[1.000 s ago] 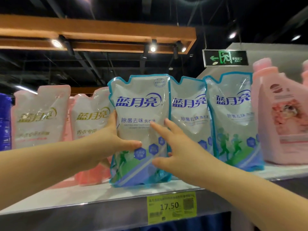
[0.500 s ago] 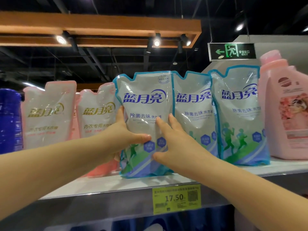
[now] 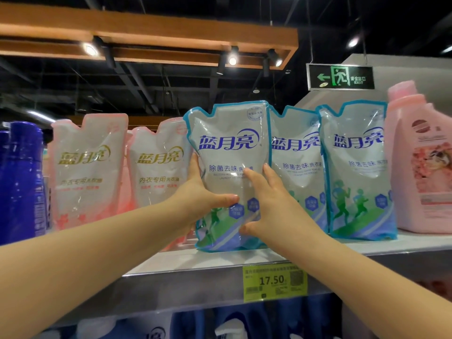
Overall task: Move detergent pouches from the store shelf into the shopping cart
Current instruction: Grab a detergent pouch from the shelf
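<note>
- Dead centre of the frame: gripping the front blue pouch (image 3: pixel 230 143) with both hands, one on each side, hands apart.
- Left hand (image 3: pixel 195 201) wrapped round its left edge, thumb lying across the front.
- Right hand (image 3: pixel 271 211) clamped on the lower right, fingers spread up the face, thumb down near the bottom.
- Pouch upright at the front of the shelf (image 3: pixel 195 263); can't tell if the bottom touches it.
- Just right of it and partly behind: two more blue pouches (image 3: pixel 297 167) (image 3: pixel 357 167).
- Left: two pink pouches (image 3: pixel 85 167) (image 3: pixel 159 167), blue bottle (image 3: pixel 19 179) at the far edge.
- Far right: pink jug (image 3: pixel 420 167).
- Lower middle: yellow price tag (image 3: pixel 274 282), 17.50.
</note>
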The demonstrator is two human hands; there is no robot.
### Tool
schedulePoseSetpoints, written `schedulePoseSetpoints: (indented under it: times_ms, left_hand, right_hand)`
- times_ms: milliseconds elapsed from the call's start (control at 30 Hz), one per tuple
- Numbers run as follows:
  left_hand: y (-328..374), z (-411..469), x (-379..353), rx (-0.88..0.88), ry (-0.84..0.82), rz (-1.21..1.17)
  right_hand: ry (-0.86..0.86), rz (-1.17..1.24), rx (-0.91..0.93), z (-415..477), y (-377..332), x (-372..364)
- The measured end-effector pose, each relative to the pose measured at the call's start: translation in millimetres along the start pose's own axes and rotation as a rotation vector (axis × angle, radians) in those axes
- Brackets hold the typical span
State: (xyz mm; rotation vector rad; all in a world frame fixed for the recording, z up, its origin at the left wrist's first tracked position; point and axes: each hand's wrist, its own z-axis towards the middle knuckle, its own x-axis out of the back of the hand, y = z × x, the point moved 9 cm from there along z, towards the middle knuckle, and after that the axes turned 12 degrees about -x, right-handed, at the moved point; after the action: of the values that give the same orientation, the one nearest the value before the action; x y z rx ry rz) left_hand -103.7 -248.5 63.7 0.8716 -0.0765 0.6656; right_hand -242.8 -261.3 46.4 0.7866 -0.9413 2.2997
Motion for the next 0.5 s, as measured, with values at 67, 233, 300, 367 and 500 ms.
schedulePoseSetpoints:
  times_ms: [67, 233, 300, 367, 500]
  left_hand:
    - [0, 1, 1, 0.000, -0.005, 0.029]
    - [0, -1, 3, 0.010, -0.003, 0.051]
    - [12, -8, 8, -0.030, 0.037, 0.063]
    - [36, -20, 20, -0.109, 0.146, 0.103]
    - [97, -54, 12, -0.291, 0.232, 0.229]
  right_hand:
    - [0.001, 0.012, -0.001, 0, -1, 0]
    - [-0.013, 0.030, -0.005, 0, -1, 3]
    - [-0.018, 0.068, 0.007, -7, 2, 10]
    - [0.014, 0.099, 0.024, -21, 8, 25]
    - [0.135, 0.051, 0.058, -63, 27, 77]
